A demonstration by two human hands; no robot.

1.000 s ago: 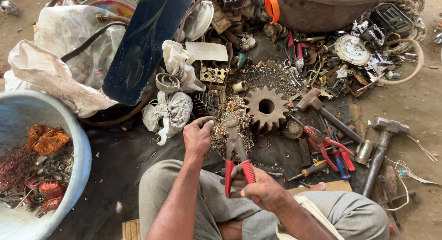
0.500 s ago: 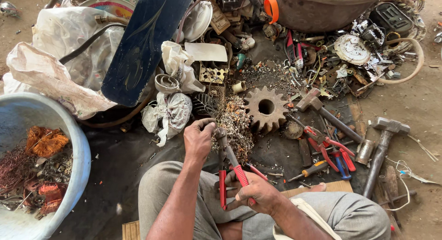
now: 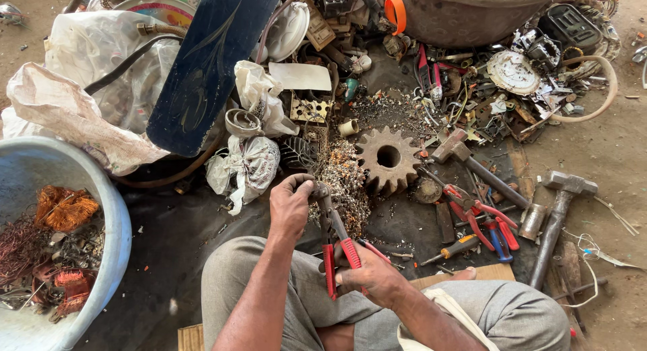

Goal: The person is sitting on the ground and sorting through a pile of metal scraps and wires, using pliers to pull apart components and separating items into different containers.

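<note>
Down between our knees, our right hand [image 3: 371, 278] is wrapped around the red handles of a pair of pliers [image 3: 331, 238], squeezing them close together. Our left hand [image 3: 290, 204] is curled shut around a small metal piece at the pliers' nose, seemingly to steady it while the tool bites; the piece itself is mostly hidden by our fingers. Just beyond the nose lies a heap of fine wire scraps [image 3: 347, 182], and touching that heap is a rusty toothed gear [image 3: 386, 159] lying flat. To our right, tools lie within reach on the dark ground: a screwdriver [image 3: 450, 248], more red and blue pliers [image 3: 486, 219] and two hammers [image 3: 554, 219].

At our left stands a pale blue tub [image 3: 111, 209] holding tangled copper wire and orange coils, apparently sorted apart from the rest. Ahead, at the top, a large grey basin [image 3: 465, 17] sits behind the junk pile; its contents are out of view.
</note>
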